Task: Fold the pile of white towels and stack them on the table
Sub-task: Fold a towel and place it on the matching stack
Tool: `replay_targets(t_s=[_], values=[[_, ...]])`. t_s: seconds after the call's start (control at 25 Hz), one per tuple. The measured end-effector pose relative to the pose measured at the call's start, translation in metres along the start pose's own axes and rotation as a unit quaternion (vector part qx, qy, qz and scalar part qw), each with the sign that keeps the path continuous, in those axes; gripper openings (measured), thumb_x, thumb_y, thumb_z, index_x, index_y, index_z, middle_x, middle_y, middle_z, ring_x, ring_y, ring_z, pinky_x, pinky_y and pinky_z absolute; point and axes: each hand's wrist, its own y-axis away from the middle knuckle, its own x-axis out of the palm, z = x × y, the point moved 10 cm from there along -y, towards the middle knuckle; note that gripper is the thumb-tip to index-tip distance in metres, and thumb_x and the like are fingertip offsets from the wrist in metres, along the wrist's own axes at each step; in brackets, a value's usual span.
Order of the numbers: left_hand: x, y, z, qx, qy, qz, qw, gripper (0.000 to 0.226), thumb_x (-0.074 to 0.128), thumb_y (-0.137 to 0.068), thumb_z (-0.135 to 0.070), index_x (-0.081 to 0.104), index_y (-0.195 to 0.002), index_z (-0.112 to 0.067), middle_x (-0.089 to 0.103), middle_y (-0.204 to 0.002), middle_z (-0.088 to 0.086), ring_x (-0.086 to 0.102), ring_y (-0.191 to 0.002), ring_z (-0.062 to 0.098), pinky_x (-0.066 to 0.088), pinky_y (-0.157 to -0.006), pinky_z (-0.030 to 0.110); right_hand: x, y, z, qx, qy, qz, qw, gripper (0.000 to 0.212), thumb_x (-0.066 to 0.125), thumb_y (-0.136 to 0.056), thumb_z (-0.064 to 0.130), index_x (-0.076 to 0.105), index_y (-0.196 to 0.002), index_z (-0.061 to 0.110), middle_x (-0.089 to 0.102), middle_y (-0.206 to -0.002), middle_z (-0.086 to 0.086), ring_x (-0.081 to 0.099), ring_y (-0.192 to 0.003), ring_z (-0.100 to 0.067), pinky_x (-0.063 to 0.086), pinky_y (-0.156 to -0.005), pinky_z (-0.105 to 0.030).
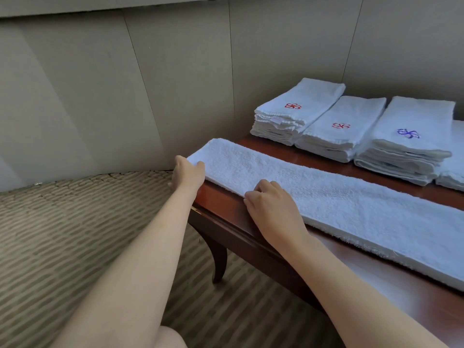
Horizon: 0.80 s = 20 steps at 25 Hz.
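Note:
A long white towel (326, 194), folded into a narrow strip, lies along the near edge of the dark wooden table (251, 237). My left hand (188, 173) pinches the strip's far left corner at the table's end. My right hand (272, 209) holds the strip's near edge a little further right, fingers curled over the hem. Behind the strip stand stacks of folded white towels: one with a red emblem (298, 111), a second with a red emblem (344, 126), a third with a blue emblem (409, 136).
Another folded towel stack (454, 172) is cut off by the right frame edge. A beige panelled wall (125, 84) runs behind the table. Patterned carpet (75, 222) lies to the left below the table's curved leg (219, 259). My knee (170, 337) shows at the bottom.

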Motion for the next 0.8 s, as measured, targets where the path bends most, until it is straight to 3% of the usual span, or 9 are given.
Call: replay_targets(t_s=[0.08,0.16,0.28,0.36,0.44,0.52,0.6,0.68,0.8], values=[[-0.001,0.000,0.000,0.009,0.026,-0.003,1.000,0.024,0.055,-0.088,-0.017,0.039,-0.104,-0.011,0.042,-0.089,-0.002,0.050,-0.095,0.028,0.041,-0.099,0.049,-0.015,-0.002,-0.006,0.008,-0.019,-0.021,1.000,0.014,0.062,-0.088,0.011,0.068,-0.075,0.010,0.062,-0.089,-0.005,0.059,-0.085,-0.027,0.048,-0.074,-0.036],[-0.005,0.001,-0.003,0.017,0.067,-0.023,0.997,0.032,0.056,-0.086,-0.008,0.044,-0.116,-0.010,0.041,-0.095,-0.004,0.051,-0.096,0.026,0.046,-0.095,0.044,-0.034,0.001,-0.030,0.080,0.021,-0.056,0.995,0.020,0.056,-0.093,0.024,0.068,-0.107,0.016,0.060,-0.120,-0.008,0.053,-0.117,-0.030,0.036,-0.099,-0.052],[-0.008,0.004,-0.018,0.025,0.164,-0.030,0.986,0.036,0.050,-0.086,0.000,0.044,-0.120,-0.013,0.042,-0.104,-0.003,0.051,-0.095,0.021,0.051,-0.088,0.041,0.004,0.022,-0.067,0.207,0.057,0.165,0.963,0.049,0.021,-0.100,0.047,0.025,-0.146,0.028,0.016,-0.156,-0.009,0.009,-0.145,-0.025,0.008,-0.113,-0.057],[-0.007,0.005,-0.024,0.005,0.234,-0.027,0.972,0.033,0.047,-0.085,0.001,0.042,-0.110,-0.020,0.045,-0.106,0.000,0.055,-0.099,0.025,0.052,-0.088,0.048,0.011,0.031,-0.072,0.222,0.036,0.222,0.949,0.055,0.013,-0.099,0.052,0.013,-0.150,0.029,0.002,-0.159,-0.008,-0.001,-0.147,-0.023,0.004,-0.114,-0.056],[-0.006,0.009,-0.027,-0.024,0.278,-0.031,0.960,0.034,0.044,-0.084,0.002,0.041,-0.109,-0.021,0.047,-0.109,0.003,0.056,-0.098,0.027,0.053,-0.086,0.052,-0.003,0.036,-0.081,0.244,0.029,0.210,0.946,0.058,0.012,-0.099,0.054,0.007,-0.152,0.030,-0.001,-0.160,-0.007,-0.004,-0.147,-0.022,0.003,-0.114,-0.055],[-0.007,0.014,-0.033,-0.035,0.304,-0.037,0.951,0.038,0.042,-0.084,0.003,0.041,-0.117,-0.017,0.046,-0.113,0.004,0.051,-0.092,0.022,0.053,-0.082,0.038,-0.014,0.050,-0.092,0.287,0.051,0.208,0.934,0.060,0.011,-0.099,0.054,0.005,-0.152,0.028,-0.002,-0.160,-0.008,-0.004,-0.147,-0.024,0.002,-0.115,-0.055],[-0.008,0.021,-0.046,-0.028,0.327,-0.042,0.944,0.036,0.041,-0.085,0.003,0.041,-0.116,-0.016,0.042,-0.112,0.001,0.046,-0.088,0.017,0.045,-0.066,0.022,-0.014,0.064,-0.089,0.298,0.051,0.227,0.926,0.060,0.011,-0.098,0.054,0.006,-0.152,0.027,-0.003,-0.160,-0.009,-0.005,-0.147,-0.024,0.001,-0.115,-0.055],[-0.010,0.029,-0.061,-0.014,0.352,-0.042,0.935,0.031,0.041,-0.085,0.003,0.039,-0.107,-0.018,0.041,-0.109,-0.002,0.045,-0.085,0.014,0.039,-0.059,0.018,-0.017,0.068,-0.082,0.288,0.030,0.220,0.932,0.059,0.013,-0.099,0.053,0.005,-0.152,0.027,-0.005,-0.160,-0.009,-0.006,-0.147,-0.024,0.000,-0.114,-0.055],[-0.010,0.041,-0.080,0.011,0.383,-0.038,0.923,0.026,0.046,-0.085,-0.001,0.041,-0.103,-0.019,0.046,-0.104,-0.004,0.050,-0.086,0.014,0.043,-0.065,0.021,-0.036,0.082,-0.103,0.331,0.049,0.220,0.916,0.061,0.014,-0.099,0.054,0.007,-0.152,0.026,-0.001,-0.159,-0.015,-0.002,-0.147,-0.027,0.006,-0.114,-0.054]])
